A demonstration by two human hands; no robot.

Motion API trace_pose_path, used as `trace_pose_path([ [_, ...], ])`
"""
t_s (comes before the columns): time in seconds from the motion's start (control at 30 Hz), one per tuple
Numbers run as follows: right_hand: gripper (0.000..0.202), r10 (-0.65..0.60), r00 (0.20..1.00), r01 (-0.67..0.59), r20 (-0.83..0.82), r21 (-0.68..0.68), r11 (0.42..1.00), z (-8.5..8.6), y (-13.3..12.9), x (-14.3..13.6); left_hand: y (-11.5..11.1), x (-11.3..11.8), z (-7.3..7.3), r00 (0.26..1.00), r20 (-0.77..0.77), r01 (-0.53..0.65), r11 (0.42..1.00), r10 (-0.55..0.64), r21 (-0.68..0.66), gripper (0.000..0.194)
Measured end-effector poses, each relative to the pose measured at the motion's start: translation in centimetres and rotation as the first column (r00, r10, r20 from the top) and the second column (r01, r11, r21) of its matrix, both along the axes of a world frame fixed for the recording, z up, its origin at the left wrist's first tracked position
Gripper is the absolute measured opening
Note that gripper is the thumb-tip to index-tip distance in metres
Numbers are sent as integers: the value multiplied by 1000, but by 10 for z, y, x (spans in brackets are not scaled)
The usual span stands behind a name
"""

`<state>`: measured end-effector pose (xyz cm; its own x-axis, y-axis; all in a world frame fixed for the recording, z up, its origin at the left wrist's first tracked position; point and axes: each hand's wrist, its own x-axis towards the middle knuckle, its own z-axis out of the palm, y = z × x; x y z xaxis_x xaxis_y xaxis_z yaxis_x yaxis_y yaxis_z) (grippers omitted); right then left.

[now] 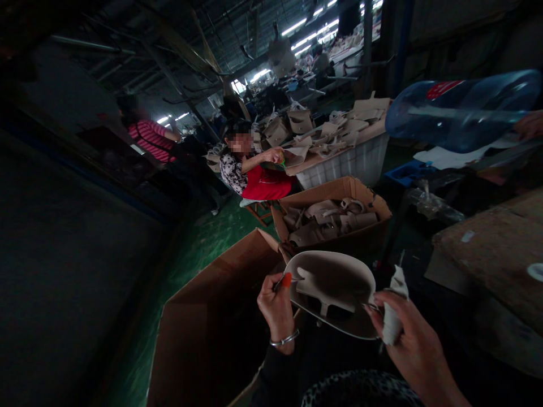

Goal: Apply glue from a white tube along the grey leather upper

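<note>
A beige, bowl-shaped piece (339,263) with a cut-out flap inside is tilted in front of me. At its left edge, my left hand (278,308) is closed in a pinch, with an orange cover on one finger and a small metal tool (279,282) between the fingers. My right hand (409,328) is closed at the piece's right edge, around a crumpled whitish cloth (394,314). Something thin and metallic shows at the right fingertips, too small to name.
An open cardboard box (182,333) stands at lower left. Behind the piece, another box (292,198) holds beige parts. A seated person (265,183) works beside a heaped white bin (343,167). A blue water bottle (462,110) lies at right, above a brown surface (500,237).
</note>
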<state>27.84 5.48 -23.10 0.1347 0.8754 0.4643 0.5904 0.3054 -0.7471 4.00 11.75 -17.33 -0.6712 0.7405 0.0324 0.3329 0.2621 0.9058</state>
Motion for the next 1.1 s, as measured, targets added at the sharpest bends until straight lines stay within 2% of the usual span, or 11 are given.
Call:
trace_pose_path([
  [0.17, 18, -4, 1000, 5, -11, 15, 1000, 0, 0, 0, 1, 1, 2, 1000, 1, -7, 999, 7, 36, 26],
  [0.47, 18, -4, 1000, 4, -20, 12, 1000, -3, -1, 1, 2, -2, -3, 1000, -11, -2, 998, 3, 60, 23],
  [0.63, 17, -13, 1000, 13, -9, 0, 1000, 0, -1, 3, 1, 1, 1, 997, 63, -37, 995, 32, 89, 22],
  [0.77, 16, -52, 998, 53, -20, 48, 997, 15, 5, 10, 3, 7, 9, 990, 137, -43, 990, 24, 137, 25],
  [0.9, 19, -121, 993, 120, 5, 104, 987, 43, 12, 28, -3, 20, 24, 976, 220, -26, 992, -1, 124, 29],
  [1.03, 25, -144, 989, 140, 35, 95, 985, 74, 13, 54, -34, 27, 51, 889, 457, 54, 998, -31, -37, 43],
  [1.1, 27, -100, 995, 100, -10, 47, 994, 83, 15, 63, -59, 23, 63, 898, 435, 109, 990, -61, -85, 45],
])
